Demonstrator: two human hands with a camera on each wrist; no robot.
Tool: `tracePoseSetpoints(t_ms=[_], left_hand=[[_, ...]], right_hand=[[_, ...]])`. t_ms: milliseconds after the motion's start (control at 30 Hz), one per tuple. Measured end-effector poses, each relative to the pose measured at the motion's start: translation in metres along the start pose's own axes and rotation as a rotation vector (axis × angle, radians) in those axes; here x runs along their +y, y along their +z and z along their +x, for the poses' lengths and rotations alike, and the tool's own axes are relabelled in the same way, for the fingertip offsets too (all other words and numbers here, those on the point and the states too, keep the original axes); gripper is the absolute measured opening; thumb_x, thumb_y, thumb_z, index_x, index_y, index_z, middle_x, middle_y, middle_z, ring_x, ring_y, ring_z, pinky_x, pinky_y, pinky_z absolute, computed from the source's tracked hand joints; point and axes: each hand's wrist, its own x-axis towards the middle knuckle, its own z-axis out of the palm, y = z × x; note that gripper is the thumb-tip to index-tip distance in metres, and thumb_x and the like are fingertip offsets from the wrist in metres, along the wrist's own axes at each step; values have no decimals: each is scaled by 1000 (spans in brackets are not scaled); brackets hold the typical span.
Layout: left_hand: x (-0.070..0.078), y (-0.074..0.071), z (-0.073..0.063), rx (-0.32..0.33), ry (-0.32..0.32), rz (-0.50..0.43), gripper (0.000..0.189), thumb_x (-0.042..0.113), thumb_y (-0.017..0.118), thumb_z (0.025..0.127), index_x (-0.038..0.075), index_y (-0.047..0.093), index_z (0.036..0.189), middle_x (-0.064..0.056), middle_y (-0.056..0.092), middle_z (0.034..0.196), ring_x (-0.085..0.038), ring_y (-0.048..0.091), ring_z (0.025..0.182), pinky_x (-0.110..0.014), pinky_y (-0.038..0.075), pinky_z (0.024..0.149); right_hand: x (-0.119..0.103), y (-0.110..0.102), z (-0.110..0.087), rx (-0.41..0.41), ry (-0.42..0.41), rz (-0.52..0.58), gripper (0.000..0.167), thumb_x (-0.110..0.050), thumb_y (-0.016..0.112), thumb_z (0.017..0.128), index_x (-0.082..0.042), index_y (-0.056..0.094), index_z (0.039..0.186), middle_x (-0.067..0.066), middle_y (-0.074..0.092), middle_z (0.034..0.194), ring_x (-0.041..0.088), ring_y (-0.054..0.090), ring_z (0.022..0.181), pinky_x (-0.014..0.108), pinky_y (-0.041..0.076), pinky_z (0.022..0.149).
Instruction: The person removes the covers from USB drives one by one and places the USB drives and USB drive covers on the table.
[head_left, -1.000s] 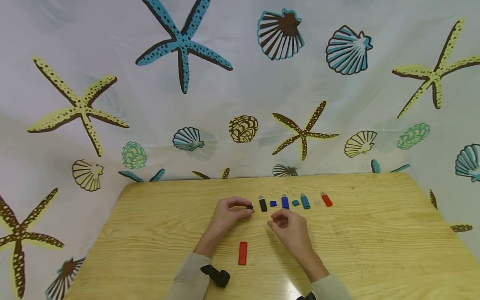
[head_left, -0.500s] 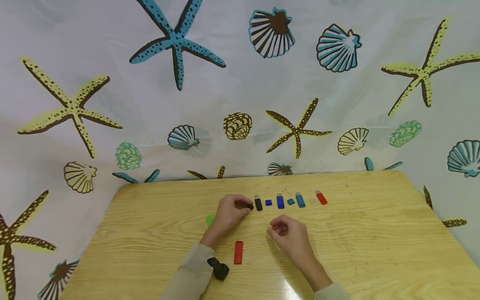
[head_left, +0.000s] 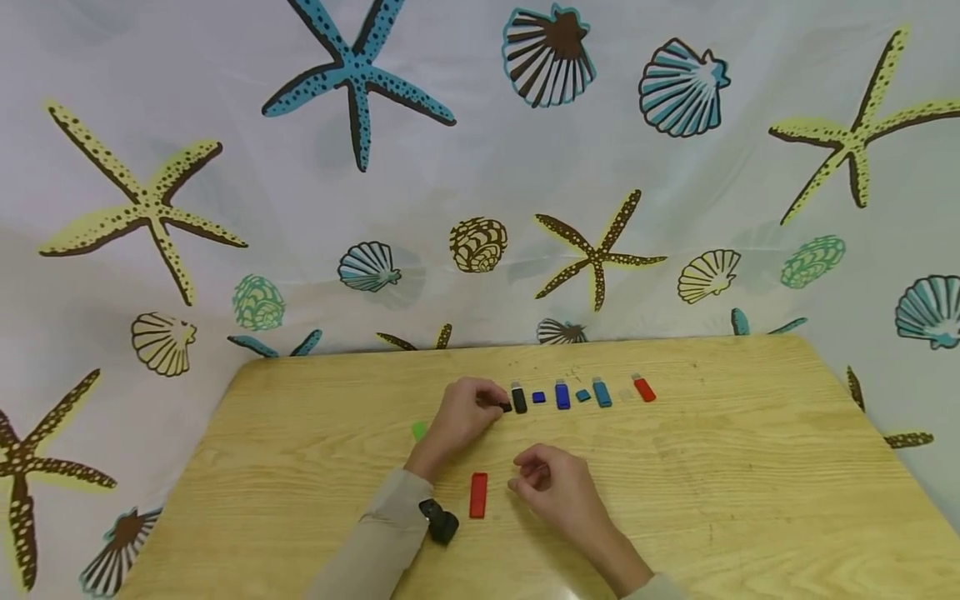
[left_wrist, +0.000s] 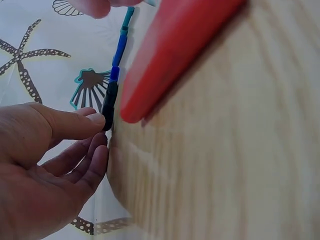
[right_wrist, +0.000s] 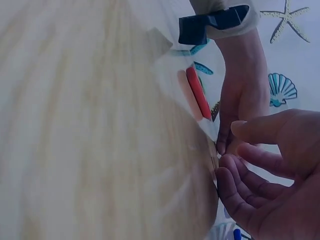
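Note:
My left hand (head_left: 465,417) pinches a small black cap (head_left: 507,407) between thumb and fingertips, close beside the black USB stick (head_left: 519,398) on the wooden table. In the left wrist view the thumb presses the dark cap (left_wrist: 107,122) at the near end of the row. My right hand (head_left: 558,493) hovers over the table nearer the body, fingers loosely bent with nothing between them. A red, hollow rectangular piece (head_left: 478,496) lies between the two forearms.
Rightward from the black stick run a blue cap (head_left: 538,397), blue USB stick (head_left: 562,395), teal cap (head_left: 583,396), teal stick (head_left: 602,392), faint pale piece (head_left: 627,395) and red stick (head_left: 644,388). A green piece (head_left: 419,430) shows behind the left wrist. A patterned curtain (head_left: 420,300) hangs behind.
My left hand has brought the black cap a little to the right, nearer the black stick. My right hand has drawn back toward the body and left. The green piece has come into view.

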Motion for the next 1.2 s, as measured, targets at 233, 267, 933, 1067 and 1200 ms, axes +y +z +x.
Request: tracePoseSetpoints(t_ms=[233, 267, 933, 1067, 1200], left_hand=[[5, -14, -13, 62, -13, -91, 14, -2, 71, 92, 4, 78, 102, -6, 74, 100, -19, 68, 91, -43, 59, 85], [5, -16, -15, 77, -6, -102, 14, -2, 71, 93, 5, 78, 102, -6, 74, 101, -20, 68, 92, -44, 59, 86], [-10, -56, -85, 97, -14, -184, 21, 2, 70, 97, 1, 72, 118, -10, 71, 114, -29, 69, 101, -31, 61, 84], [-7, -58, -94, 85, -33, -163, 22, 3, 70, 97, 3, 72, 119, -11, 71, 114, -26, 69, 100, -26, 59, 80], [-5, -57, -100, 92, -43, -155, 20, 3, 71, 97, 4, 72, 117, -12, 71, 113, -27, 69, 99, -26, 59, 77]], right_hand=[[-8, 8, 3, -93, -44, -58, 23, -3, 82, 86, -2, 72, 107, 6, 71, 94, 9, 66, 79, 23, 58, 69], [-8, 9, 5, -108, -49, -68, 24, -3, 82, 86, -3, 72, 108, 5, 70, 95, 11, 66, 80, 24, 58, 70], [-10, 14, 28, -422, -315, -275, 40, 11, 63, 89, -16, 77, 115, -4, 62, 123, 17, 55, 117, 39, 47, 107], [-10, 11, 28, -425, -315, -277, 28, 4, 68, 92, -15, 79, 109, -6, 63, 111, 13, 56, 105, 33, 51, 97], [-8, 9, 28, -426, -305, -266, 16, -4, 74, 94, -14, 79, 106, -6, 63, 102, 12, 56, 95, 28, 51, 85]])
